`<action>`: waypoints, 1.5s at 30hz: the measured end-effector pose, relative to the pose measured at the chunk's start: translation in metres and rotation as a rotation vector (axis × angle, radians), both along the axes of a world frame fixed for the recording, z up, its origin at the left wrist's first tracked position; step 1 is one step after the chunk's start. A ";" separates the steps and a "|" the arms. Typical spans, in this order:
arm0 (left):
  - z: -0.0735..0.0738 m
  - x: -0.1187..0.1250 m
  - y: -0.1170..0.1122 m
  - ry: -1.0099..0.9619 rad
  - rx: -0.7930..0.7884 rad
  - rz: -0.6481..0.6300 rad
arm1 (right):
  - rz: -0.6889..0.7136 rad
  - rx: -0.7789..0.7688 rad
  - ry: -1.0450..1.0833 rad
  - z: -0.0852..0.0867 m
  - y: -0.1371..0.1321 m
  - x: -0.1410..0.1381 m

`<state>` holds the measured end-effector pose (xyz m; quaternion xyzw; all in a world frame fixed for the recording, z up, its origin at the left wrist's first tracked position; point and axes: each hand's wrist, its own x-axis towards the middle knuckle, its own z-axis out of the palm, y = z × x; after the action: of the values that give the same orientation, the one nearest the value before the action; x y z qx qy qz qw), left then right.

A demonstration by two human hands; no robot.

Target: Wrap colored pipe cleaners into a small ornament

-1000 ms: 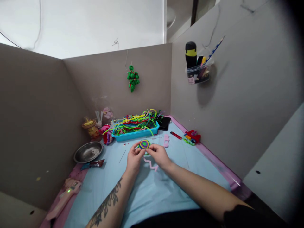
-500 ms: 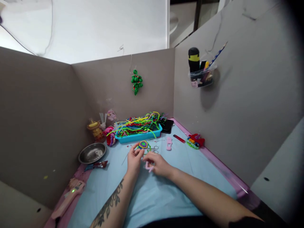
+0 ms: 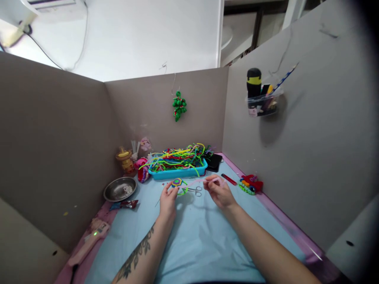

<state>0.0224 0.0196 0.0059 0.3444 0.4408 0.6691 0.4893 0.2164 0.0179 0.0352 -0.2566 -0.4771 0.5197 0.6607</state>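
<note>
My left hand (image 3: 168, 199) pinches a small hexagon coil (image 3: 177, 182) of purple, blue, yellow and green pipe cleaner, with a loose green end curling beneath it. From there a thin pink pipe cleaner (image 3: 194, 183) runs nearly straight across to my right hand (image 3: 218, 191), whose fingers are closed on it. More pink shows by the right fingers; I cannot tell whether it is the same strand. Just below the pink strand lie metal scissors (image 3: 197, 191) on the blue cloth. A thin dark rod (image 3: 157, 202) rests left of my left hand.
A blue tray (image 3: 177, 173) heaped with pipe cleaners stands at the back. To the left are a metal bowl (image 3: 111, 191), a wrapper (image 3: 124, 204) and a pink glue gun (image 3: 90, 244). A red cutter (image 3: 229, 179) and colourful figures (image 3: 251, 184) lie right. Grey panels (image 3: 166, 130) enclose the table.
My right hand has moved right, away from the left, and the pink pipe cleaner that was bunched by it is now drawn out between both hands. The view has shifted slightly.
</note>
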 end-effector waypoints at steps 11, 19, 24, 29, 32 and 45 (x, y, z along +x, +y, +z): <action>0.004 0.019 -0.016 0.014 0.136 -0.131 | -0.318 0.195 -0.613 -0.022 -0.012 -0.046; 0.003 0.025 -0.019 0.069 0.169 -0.145 | -0.098 -0.177 -0.304 -0.023 -0.006 -0.048; 0.002 0.025 -0.020 0.060 0.174 -0.213 | 0.112 -0.392 -0.105 -0.023 -0.005 -0.046; 0.006 0.025 -0.024 0.091 0.203 -0.261 | 0.064 -0.345 -0.113 -0.028 0.001 -0.042; 0.008 0.025 -0.026 0.130 0.216 -0.268 | 0.025 -0.291 -0.165 -0.030 0.001 -0.039; 0.006 0.021 -0.020 0.239 0.222 -0.201 | 0.072 -0.289 -0.051 -0.027 -0.001 -0.038</action>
<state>0.0432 -0.0005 0.0117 0.5155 0.3826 0.6157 0.4570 0.1782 0.0173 0.0085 -0.3449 -0.4227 0.5995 0.5856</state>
